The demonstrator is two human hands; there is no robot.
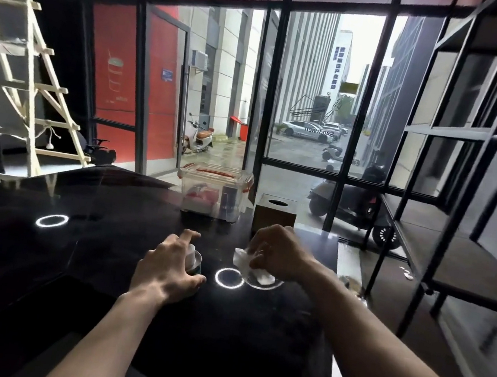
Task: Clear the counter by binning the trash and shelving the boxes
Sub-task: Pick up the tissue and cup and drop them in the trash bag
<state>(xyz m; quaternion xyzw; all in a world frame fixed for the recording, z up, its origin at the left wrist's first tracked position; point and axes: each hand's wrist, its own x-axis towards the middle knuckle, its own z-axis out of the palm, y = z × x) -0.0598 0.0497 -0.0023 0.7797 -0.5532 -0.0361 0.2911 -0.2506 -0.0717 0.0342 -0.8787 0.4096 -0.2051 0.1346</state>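
Left hand (167, 267) cups a small cup (193, 262); right hand (276, 252) pinches crumpled white tissue (244, 260).

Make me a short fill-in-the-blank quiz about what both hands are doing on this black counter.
1. The right hand pinches a crumpled white ____.
2. The left hand wraps around a small ____.
3. The clear plastic box has ____ latches.
4. The brown box has a round ____ on top.

Missing words: tissue; cup; red; hole
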